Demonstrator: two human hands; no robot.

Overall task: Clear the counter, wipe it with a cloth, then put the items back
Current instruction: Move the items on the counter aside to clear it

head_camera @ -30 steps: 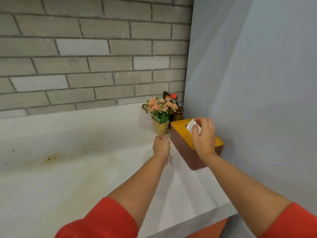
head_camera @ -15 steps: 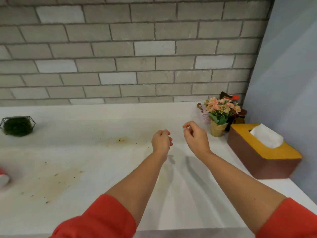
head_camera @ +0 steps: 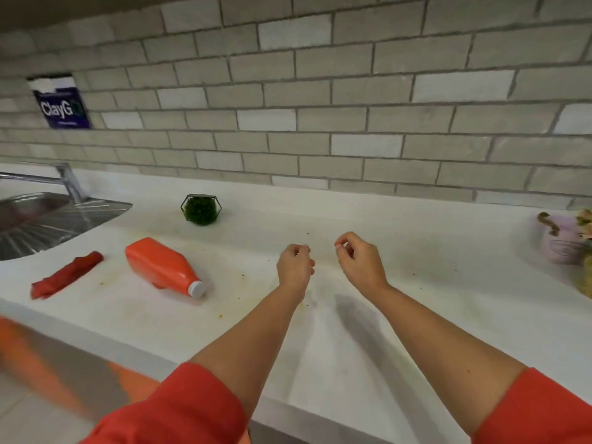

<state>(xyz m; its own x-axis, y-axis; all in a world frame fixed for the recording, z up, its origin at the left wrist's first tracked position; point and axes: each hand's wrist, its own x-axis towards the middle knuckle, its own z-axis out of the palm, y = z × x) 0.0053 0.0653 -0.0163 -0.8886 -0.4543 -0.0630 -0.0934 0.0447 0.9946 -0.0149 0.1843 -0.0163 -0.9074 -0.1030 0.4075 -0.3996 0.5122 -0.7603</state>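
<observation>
The white counter [head_camera: 416, 251] carries yellowish stains and dark crumbs. Both my hands hover over its middle and hold nothing. My left hand [head_camera: 294, 267] is curled into a fist. My right hand [head_camera: 358, 264] has loosely bent fingers, with thumb and forefinger close together. To the left an orange bottle [head_camera: 160, 265] with a white cap lies on its side. Further left is a rolled red cloth [head_camera: 67, 275]. A small green plant in a black wire holder [head_camera: 201, 209] stands near the wall.
A steel sink [head_camera: 38, 222] with a tap [head_camera: 69, 181] is at the far left. A lilac pot [head_camera: 560, 246] and part of a flower arrangement [head_camera: 586, 219] sit at the right edge. A blue sign [head_camera: 61, 104] hangs on the brick wall.
The view has swung left, away from the tissue box. My right hand let go of the tissue and drew back over the counter. The bottle, cloth and sink have come into view.
</observation>
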